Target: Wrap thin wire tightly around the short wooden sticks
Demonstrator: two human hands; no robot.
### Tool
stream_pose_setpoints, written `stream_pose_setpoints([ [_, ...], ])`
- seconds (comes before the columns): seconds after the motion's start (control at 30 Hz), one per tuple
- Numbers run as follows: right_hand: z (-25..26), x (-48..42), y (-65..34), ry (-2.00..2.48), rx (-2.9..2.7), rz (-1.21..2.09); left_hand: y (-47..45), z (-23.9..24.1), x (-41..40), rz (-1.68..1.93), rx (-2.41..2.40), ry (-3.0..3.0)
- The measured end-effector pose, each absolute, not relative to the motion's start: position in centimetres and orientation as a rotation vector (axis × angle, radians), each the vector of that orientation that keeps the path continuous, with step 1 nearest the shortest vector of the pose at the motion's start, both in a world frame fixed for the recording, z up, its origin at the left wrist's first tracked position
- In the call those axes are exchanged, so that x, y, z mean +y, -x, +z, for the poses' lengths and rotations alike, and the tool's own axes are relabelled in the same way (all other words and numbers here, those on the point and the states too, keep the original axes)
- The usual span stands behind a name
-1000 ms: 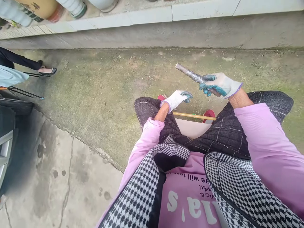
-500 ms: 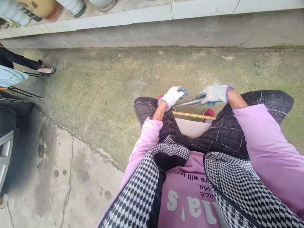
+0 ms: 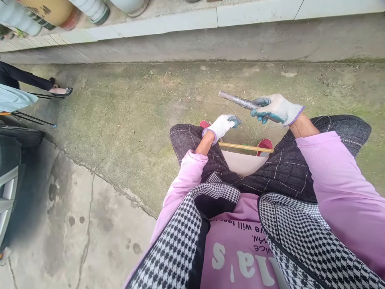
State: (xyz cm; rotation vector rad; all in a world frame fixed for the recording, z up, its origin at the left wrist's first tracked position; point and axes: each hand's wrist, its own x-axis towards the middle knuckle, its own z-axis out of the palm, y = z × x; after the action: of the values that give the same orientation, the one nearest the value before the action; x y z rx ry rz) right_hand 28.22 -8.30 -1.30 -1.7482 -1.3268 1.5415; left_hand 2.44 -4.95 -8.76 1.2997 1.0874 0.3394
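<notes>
I am seated with my knees apart, wearing white gloves with blue-green fingertips. My right hand is closed round a short grey metal rod wrapped in wire or thread, raised and pointing up to the left. My left hand hangs lower between my knees, its fingers curled on something I cannot make out. Just below it a thin yellow wooden stick lies across a pale board between my legs. Red shoes show beneath.
Mossy concrete ground stretches ahead to a low concrete kerb with white tiles and pots behind it. Another person's foot in a dark shoe and a thin-legged stand are at far left. A car wheel sits at the left edge.
My right hand swung the rod down beside my left hand half a second ago and has lifted it back up again. My left hand has barely moved.
</notes>
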Motion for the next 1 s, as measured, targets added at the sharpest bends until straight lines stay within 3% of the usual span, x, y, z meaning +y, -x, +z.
stream_pose_setpoints([
  [0.3,-0.1,-9.2,-27.9,1.647,-1.621,1.947,-1.1,-7.5,-3.7,0.307,1.204,-1.526],
  [0.6,-0.8,-9.3,-27.5,1.755,-1.907,1.877,-1.0,-6.2,-4.3,0.313,1.206,-1.505],
  [0.77,-2.5,-8.7,-27.1,1.955,-2.103,1.586,-1.6,-6.6,-4.6,0.347,1.210,-1.382],
  [0.87,-2.6,-7.9,-27.2,2.061,-1.920,1.421,-2.6,-7.0,-4.8,0.369,1.171,-1.261],
  [1.0,-2.2,-7.6,-27.4,1.829,-1.473,1.529,-3.4,-7.4,-5.1,0.364,1.102,-1.171],
])
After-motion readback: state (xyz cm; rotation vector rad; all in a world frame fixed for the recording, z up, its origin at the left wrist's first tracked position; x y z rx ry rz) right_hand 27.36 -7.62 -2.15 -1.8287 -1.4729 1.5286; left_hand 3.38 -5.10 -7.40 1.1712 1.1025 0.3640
